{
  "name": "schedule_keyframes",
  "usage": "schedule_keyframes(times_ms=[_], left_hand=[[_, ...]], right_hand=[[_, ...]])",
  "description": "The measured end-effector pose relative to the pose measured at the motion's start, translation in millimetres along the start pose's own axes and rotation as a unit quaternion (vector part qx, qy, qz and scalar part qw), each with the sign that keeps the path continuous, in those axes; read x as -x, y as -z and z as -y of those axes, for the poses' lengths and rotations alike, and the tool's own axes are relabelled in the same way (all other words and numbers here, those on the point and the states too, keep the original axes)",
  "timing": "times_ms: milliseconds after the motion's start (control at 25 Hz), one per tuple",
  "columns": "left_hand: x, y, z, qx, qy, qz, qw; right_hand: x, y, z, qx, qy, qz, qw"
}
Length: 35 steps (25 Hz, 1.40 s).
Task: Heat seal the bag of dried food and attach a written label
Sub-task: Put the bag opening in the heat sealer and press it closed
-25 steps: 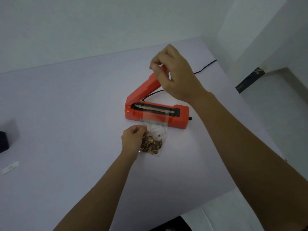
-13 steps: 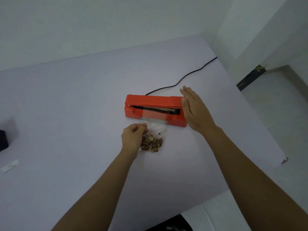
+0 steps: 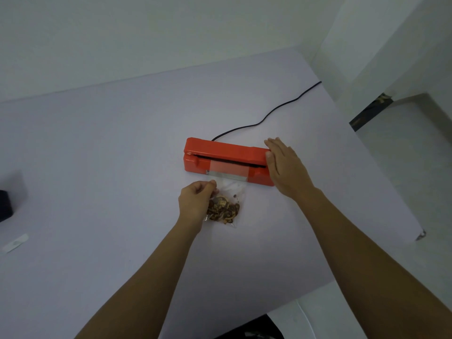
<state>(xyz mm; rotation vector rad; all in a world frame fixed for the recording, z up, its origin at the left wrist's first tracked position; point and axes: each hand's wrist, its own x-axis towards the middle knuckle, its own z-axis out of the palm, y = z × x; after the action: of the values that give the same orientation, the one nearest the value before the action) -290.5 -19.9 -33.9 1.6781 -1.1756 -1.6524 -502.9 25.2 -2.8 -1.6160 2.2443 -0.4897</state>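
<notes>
On the table [image 3: 97, 143], sealer [image 3: 220, 152] lid now down vs a second ago, right hand [image 3: 283, 167] flat, fingers apart, pressing its end. Left hand [image 3: 195, 201] pinches bag [image 3: 227, 204], mouth clamped in sealer. Sealing underway; label [image 3: 14, 242] untouched, far left.

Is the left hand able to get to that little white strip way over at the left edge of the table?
Probably yes, once it lets go. The left hand is pinching the bag of dried food, and only bare table lies between it and the white strip.
</notes>
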Motion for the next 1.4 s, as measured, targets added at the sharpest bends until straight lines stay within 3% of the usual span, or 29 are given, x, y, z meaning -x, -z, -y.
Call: schedule_keyframes(times_ms=[360, 1400], left_hand=[[-3.3, 2.4, 2.6, -0.001, 0.011, 0.011, 1.000], [-3.8, 1.8, -0.5, 0.005, 0.013, 0.023, 1.000]], right_hand=[[0.1, -7.1, -0.3, 0.033, -0.008, -0.016, 0.999], [-1.5, -11.7, -6.6, -0.004, -0.012, -0.022, 1.000]])
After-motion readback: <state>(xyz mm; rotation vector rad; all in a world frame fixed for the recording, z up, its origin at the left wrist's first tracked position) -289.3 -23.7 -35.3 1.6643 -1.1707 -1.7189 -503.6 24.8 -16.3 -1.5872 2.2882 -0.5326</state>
